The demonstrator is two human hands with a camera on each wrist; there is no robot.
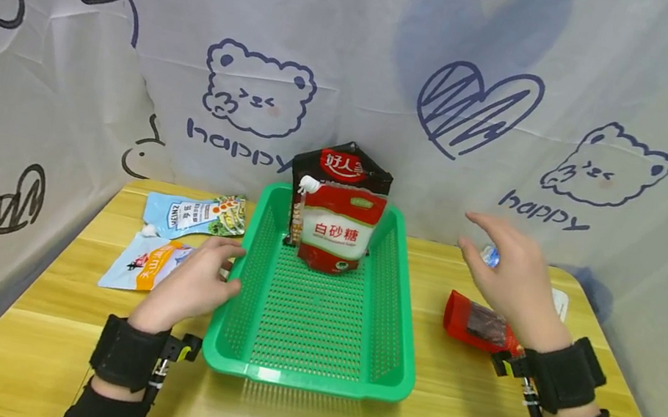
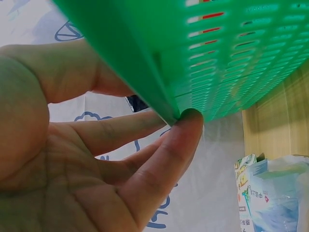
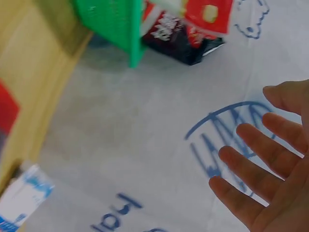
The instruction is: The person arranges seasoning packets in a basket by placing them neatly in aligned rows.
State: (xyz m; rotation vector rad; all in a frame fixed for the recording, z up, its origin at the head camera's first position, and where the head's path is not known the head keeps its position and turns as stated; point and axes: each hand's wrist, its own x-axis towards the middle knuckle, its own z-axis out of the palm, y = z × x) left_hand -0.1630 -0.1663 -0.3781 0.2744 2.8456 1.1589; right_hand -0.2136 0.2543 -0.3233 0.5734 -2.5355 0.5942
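My left hand (image 1: 197, 281) is at the left rim of a green plastic basket (image 1: 303, 380), pinching it between thumb and fingers. In the left wrist view a fingertip (image 2: 190, 121) lies right at the rim's edge while the thumb passes behind it. A red-and-white sugar pouch (image 1: 337, 228) with a white spout cap stands in the basket's back, leaning before a black seasoning pouch (image 1: 342, 163). My right hand (image 1: 512, 277) hovers over the table's right side, holding nothing, fingers spread in the right wrist view. Below it lies a red packet (image 1: 481, 324), partly hidden by the wrist.
On the left, a light-blue Heinz pouch (image 1: 195, 214) lies behind a white-and-orange bag (image 1: 146, 265), which my left hand partly covers. A small blue-and-white item (image 1: 489, 256) and a white one (image 1: 559, 304) show around my right hand. A drawn-on curtain (image 1: 363, 42) backs the wooden table (image 1: 43, 336).
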